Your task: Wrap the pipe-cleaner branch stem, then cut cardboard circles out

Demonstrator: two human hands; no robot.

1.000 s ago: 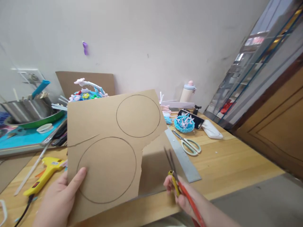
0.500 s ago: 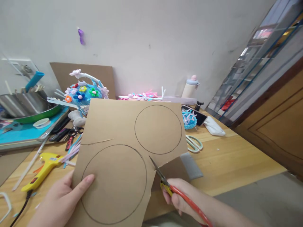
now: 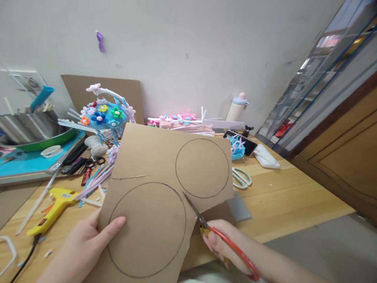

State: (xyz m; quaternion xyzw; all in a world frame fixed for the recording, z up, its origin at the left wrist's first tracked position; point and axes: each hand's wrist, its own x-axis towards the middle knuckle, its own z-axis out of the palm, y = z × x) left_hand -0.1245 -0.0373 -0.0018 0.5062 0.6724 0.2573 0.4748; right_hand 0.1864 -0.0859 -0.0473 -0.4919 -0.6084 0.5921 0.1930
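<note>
My left hand (image 3: 85, 243) grips a piece of cardboard (image 3: 147, 153) by its left edge, thumb on top and the other fingers hidden underneath. Two circles are drawn on it in dark line, a larger one near me and a smaller one at the upper right. A short slit runs in from its left side. In my right hand (image 3: 220, 239) is a pair of scissors (image 3: 240, 255) with red and yellow handles. One blade lies over the cardboard, its tip between the two circles; the other blade is hidden below.
On the table (image 3: 288, 196) at left lies a yellow glue gun (image 3: 55, 208) with its cord. Behind it are black scissors (image 3: 94, 161) and a blue flower-covered craft piece (image 3: 106, 116). Pale-handled scissors (image 3: 241, 179), a phone (image 3: 249, 145) and a white packet (image 3: 266, 156) lie to the right.
The cardboard has shifted slightly right and tilted, its top right corner lower. My left hand moved right with it. The scissors' tip now sits farther in between the circles.
</note>
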